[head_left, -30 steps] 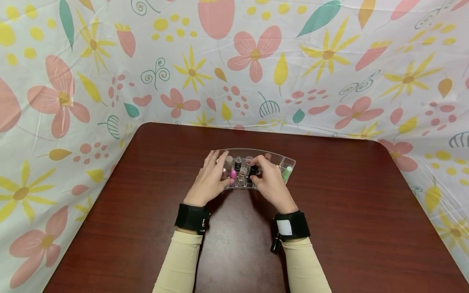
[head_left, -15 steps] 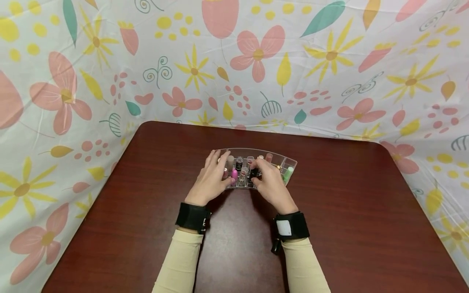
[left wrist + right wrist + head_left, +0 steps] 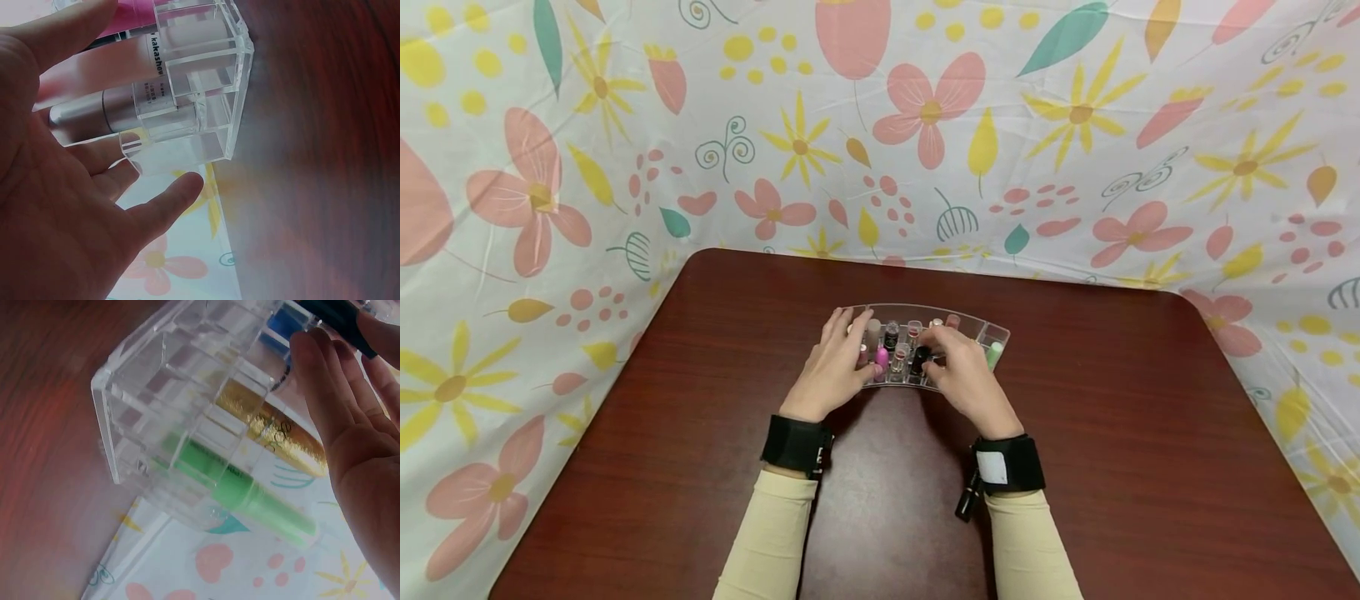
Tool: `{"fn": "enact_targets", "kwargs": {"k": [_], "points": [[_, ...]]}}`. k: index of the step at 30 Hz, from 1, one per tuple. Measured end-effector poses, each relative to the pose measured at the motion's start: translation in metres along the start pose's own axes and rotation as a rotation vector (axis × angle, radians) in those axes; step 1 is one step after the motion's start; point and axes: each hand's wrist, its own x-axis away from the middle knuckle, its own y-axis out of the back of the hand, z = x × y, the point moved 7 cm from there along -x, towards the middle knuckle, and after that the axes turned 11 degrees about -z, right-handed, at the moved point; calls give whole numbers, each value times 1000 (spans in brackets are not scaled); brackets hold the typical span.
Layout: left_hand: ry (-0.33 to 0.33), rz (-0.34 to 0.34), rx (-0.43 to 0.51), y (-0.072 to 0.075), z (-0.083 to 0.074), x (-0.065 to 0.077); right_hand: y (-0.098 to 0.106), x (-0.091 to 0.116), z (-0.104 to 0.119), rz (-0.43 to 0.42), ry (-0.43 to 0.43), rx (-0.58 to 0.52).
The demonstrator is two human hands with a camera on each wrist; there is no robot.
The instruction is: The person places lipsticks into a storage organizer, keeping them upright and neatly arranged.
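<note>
My left hand (image 3: 826,367) grips the left end of a clear curved lipstick organizer (image 3: 240,94), fingers along its far side. The thumb lies by a bright pink tube (image 3: 882,358) at the front. In the left wrist view, a pale pink tube (image 3: 106,65) and a silver-grey tube (image 3: 81,119) stand in the cells beside the palm. Right of the organizer's middle, my right hand (image 3: 972,379) pinches the upper end of a black lipstick tube (image 3: 920,358) in the front row. A gold tube (image 3: 269,425) and a green tube (image 3: 231,481) stand nearest that hand's outer side.
The organizer rests on a dark red-brown table (image 3: 700,467). A small black cylinder (image 3: 967,502) lies beside the right wristband (image 3: 1009,464). A floral cloth (image 3: 850,167) hangs close behind the table and along its left and right sides.
My right hand and wrist have shifted slightly to the right, so more of the black tube and the loose black cylinder shows. My left hand stays put.
</note>
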Motion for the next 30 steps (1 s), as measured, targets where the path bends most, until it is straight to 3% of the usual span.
{"fn": "enact_targets", "kwargs": {"k": [14, 20, 23, 25, 28, 30], "points": [[-8, 9, 11, -1, -5, -3, 8, 1, -1, 13, 19, 30], [12, 27, -15, 6, -13, -2, 36, 2, 9, -4, 35, 43], [5, -6, -51, 23, -29, 1, 57, 6, 17, -22, 46, 42], [-31, -70, -85, 38, -46, 5, 69, 12, 22, -16, 63, 57], [-123, -217, -126, 60, -81, 18, 84, 23, 29, 19, 121, 74], [-174, -274, -156, 63, -107, 34, 90, 32, 34, 59, 183, 91]]}}
